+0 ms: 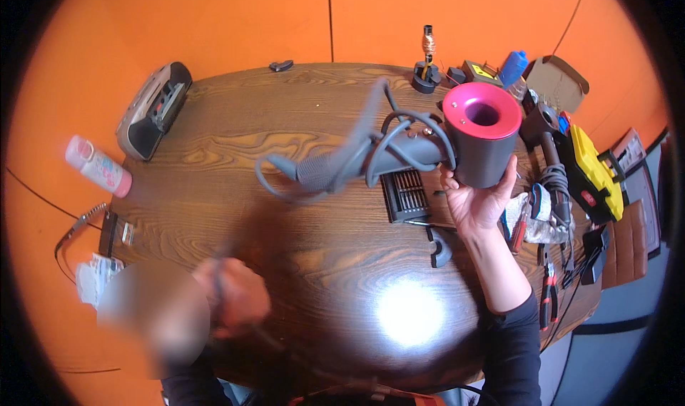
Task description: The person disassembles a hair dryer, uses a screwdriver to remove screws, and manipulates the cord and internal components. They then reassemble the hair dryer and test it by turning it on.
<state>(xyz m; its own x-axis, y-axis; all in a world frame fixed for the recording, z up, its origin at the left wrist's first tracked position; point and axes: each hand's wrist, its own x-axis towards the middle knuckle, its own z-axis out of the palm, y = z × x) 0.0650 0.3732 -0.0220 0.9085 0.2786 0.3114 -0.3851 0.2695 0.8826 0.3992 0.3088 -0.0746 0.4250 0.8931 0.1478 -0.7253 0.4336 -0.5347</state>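
My right hand [474, 199] grips the grey and pink hair dryer [485, 153] from below, fingers and thumb around its round head. The dryer is raised above the table, its handle pointing left. Grey power cord [382, 145] is looped around the handle in loose coils. At the lower left, my left hand [239, 295] is smeared by motion, fingers curled around a dark stretch of the cord. Beneath the dryer lies a black case of screwdriver bits [407, 195]. A dark curved part [439, 247] rests just left of my right wrist.
A second hair dryer [546, 131], a yellow-and-black toolbox [589, 170], a red screwdriver [521, 227] and red-handled pliers [549, 295] crowd the right side. Left stand a grey radio-like device [153, 110] and a white-pink bottle [100, 167]. A coil-topped stand [427, 78] is at the back.
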